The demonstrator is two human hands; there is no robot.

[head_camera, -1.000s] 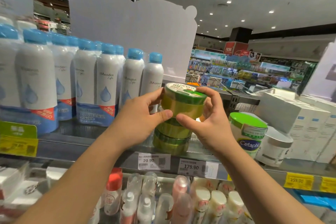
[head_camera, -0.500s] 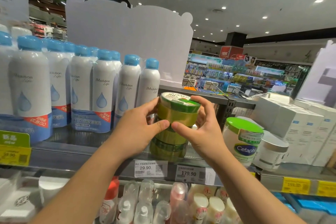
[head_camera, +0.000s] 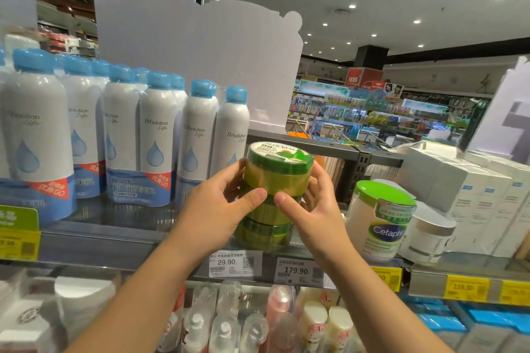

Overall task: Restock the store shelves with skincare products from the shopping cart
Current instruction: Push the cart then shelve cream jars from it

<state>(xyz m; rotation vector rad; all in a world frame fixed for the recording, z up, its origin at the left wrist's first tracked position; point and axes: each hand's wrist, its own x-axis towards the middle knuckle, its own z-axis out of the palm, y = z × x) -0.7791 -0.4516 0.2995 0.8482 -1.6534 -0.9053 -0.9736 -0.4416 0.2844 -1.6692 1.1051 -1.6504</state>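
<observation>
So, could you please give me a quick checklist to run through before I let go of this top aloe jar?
1. Both hands grip the top aloe jar, left hand, right hand: ok.
2. Jar sits flat on the stacked green jars: cannot tell, hands hide the joint.
3. Stack roughly vertical: ok.
4. Clear of the Cetaphil tub: ok.
5. Stack above the 29.90 price tag: ok.

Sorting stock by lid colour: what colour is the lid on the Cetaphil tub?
Bright green, on the white Cetaphil tub; the head view shows it.
</observation>
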